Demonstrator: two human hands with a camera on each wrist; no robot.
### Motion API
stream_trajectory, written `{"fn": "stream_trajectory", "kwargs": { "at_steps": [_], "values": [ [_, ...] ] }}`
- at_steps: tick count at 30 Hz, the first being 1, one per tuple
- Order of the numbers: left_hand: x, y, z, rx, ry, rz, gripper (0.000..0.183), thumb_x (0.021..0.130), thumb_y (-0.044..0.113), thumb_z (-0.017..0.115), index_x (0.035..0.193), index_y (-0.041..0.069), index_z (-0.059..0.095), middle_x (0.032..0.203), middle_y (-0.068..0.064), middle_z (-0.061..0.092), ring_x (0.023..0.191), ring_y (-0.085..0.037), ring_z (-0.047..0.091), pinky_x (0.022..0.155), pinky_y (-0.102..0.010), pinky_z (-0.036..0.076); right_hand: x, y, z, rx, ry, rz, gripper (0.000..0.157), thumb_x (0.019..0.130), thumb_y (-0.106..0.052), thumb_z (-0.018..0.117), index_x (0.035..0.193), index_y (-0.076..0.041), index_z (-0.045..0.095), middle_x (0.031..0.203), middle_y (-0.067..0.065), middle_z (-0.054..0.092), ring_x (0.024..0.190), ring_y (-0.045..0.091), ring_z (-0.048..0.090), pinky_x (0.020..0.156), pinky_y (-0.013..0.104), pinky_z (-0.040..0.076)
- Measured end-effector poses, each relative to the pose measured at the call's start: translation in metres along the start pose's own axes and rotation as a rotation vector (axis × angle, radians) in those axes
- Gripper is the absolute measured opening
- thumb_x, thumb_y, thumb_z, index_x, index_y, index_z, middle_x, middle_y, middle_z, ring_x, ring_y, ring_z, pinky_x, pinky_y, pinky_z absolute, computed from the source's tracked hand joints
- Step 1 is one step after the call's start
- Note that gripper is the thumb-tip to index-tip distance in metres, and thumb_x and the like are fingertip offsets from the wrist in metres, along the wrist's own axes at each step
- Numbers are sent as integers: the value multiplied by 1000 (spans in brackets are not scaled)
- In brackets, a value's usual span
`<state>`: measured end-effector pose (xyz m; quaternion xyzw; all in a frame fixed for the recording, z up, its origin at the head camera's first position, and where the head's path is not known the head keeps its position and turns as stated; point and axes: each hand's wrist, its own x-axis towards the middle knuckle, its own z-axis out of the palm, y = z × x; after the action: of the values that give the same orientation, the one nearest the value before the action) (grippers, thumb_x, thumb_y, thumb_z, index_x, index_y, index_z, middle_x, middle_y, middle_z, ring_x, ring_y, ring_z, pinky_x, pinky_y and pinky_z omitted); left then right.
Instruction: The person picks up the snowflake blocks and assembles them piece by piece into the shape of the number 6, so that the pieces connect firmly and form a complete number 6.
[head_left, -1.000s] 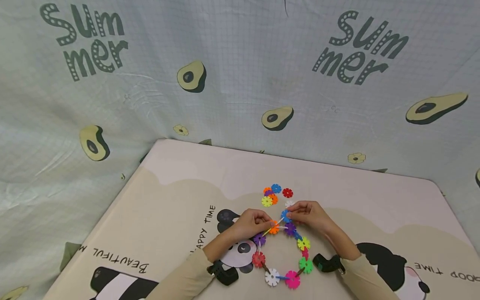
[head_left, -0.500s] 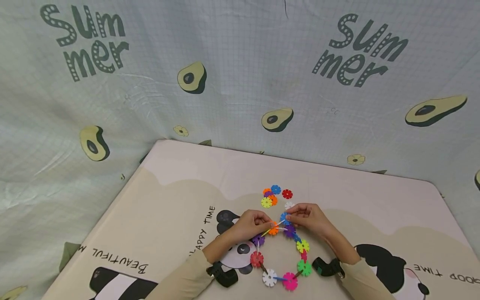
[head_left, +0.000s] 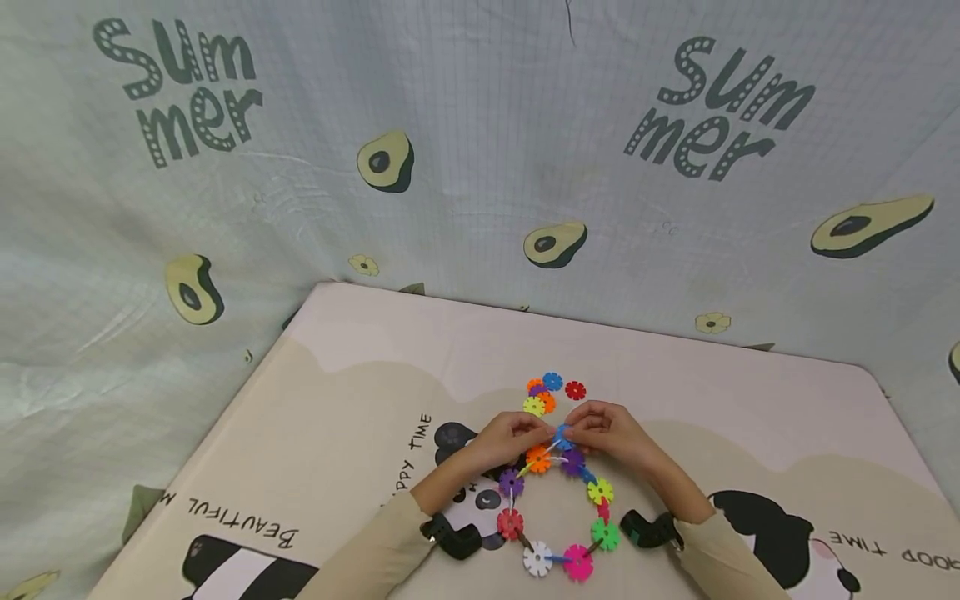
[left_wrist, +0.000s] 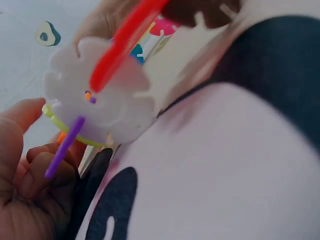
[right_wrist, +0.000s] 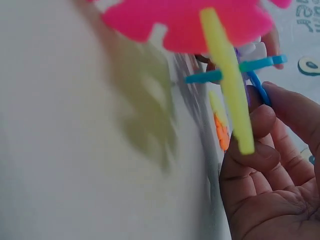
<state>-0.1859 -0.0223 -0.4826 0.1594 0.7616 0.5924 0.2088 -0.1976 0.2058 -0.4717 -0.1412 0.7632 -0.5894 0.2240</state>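
A ring of notched plastic snowflake discs, slotted edge to edge in many colours, hangs between the hands in the head view. At its top sits a blue snowflake disc (head_left: 563,438), which both hands pinch at its edges. My left hand (head_left: 513,437) comes from the left, its fingertips right at that disc. From the other side my right hand (head_left: 611,435) grips it between thumb and fingers; the right wrist view shows the blue disc (right_wrist: 260,90) edge-on there. Just below are an orange disc (head_left: 537,459) and a purple disc (head_left: 573,462). A white disc (left_wrist: 100,95) fills the left wrist view's foreground.
Beyond the hands lie loose discs: a blue one (head_left: 552,381), a red one (head_left: 575,390), a yellow one (head_left: 534,407) and several overlapping others. The table mat (head_left: 420,333) has panda prints. A curtain with avocado prints (head_left: 450,208) hangs behind the table.
My left hand has left the orange disc and moved right onto the blue one. The ring has shifted slightly left. The loose white disc is now hidden behind the right hand.
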Motion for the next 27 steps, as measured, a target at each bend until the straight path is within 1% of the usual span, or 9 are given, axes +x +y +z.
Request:
{"fn": "stream_trajectory", "kwargs": {
  "at_steps": [2, 6, 8, 11, 13, 15, 18, 21, 27],
  "values": [
    [3, 0, 1, -6, -24, -13, 27, 98, 24, 60, 105, -1, 70, 65, 5, 53, 43, -7, 36, 45, -19, 33, 1, -1, 0, -24, -17, -29, 31, 92, -19, 69, 105, 7, 60, 79, 0, 67, 65, 11, 58, 62, 23, 51],
    [8, 2, 2, -2, -55, -3, 24, 96, 20, 63, 101, -2, 72, 65, 6, 55, 44, -6, 36, 47, -18, 33, 2, -3, -3, -56, -20, -61, 26, 95, -17, 64, 105, 8, 62, 78, 3, 66, 63, 12, 57, 60, 24, 50],
    [9, 2, 1, 2, -58, -8, 23, 94, 19, 64, 99, -2, 72, 64, 6, 55, 45, -5, 37, 48, -18, 34, 2, -3, -6, -91, 26, -72, 24, 96, -15, 63, 104, 7, 63, 81, 6, 66, 65, 12, 57, 61, 23, 50],
    [10, 2, 0, -4, -50, -30, 22, 94, 18, 65, 100, -2, 71, 61, 5, 52, 44, -6, 36, 46, -19, 33, 2, -4, -11, -181, 143, -87, 20, 93, -13, 66, 103, 4, 66, 88, 11, 67, 70, 12, 58, 64, 21, 51],
    [10, 2, -1, -11, -46, -52, 23, 94, 18, 65, 103, -2, 71, 61, 6, 51, 44, -6, 36, 45, -19, 32, 2, -3, -15, -242, 210, -90, 19, 91, -12, 69, 103, 3, 67, 94, 13, 67, 71, 12, 56, 64, 20, 50],
    [10, 2, -2, -23, -44, -67, 24, 93, 18, 65, 105, -2, 71, 61, 5, 51, 44, -6, 36, 45, -19, 33, 3, -3, -18, -293, 242, -97, 21, 88, -10, 72, 104, 3, 67, 97, 15, 65, 70, 13, 53, 60, 20, 48],
    [9, 1, -4, -40, -47, -85, 25, 93, 18, 66, 106, -3, 70, 61, 5, 52, 44, -5, 36, 46, -19, 33, 4, -3, -19, -352, 237, -98, 27, 86, -9, 75, 107, 5, 65, 99, 16, 62, 67, 14, 49, 56, 20, 45],
    [8, 1, -5, -55, -50, -88, 26, 93, 18, 66, 107, -3, 70, 62, 6, 54, 45, -5, 37, 46, -19, 34, 7, -1, -20, -401, 225, -87, 32, 83, -9, 77, 109, 6, 65, 97, 15, 60, 67, 14, 47, 57, 20, 42],
    [7, 2, -6, -78, -49, -80, 26, 93, 19, 66, 106, -3, 71, 63, 7, 57, 45, -5, 36, 46, -19, 33, 10, -1, -20, -450, 208, -52, 32, 80, -8, 79, 105, 6, 65, 87, 8, 58, 67, 15, 45, 56, 21, 40]
  ]
}}
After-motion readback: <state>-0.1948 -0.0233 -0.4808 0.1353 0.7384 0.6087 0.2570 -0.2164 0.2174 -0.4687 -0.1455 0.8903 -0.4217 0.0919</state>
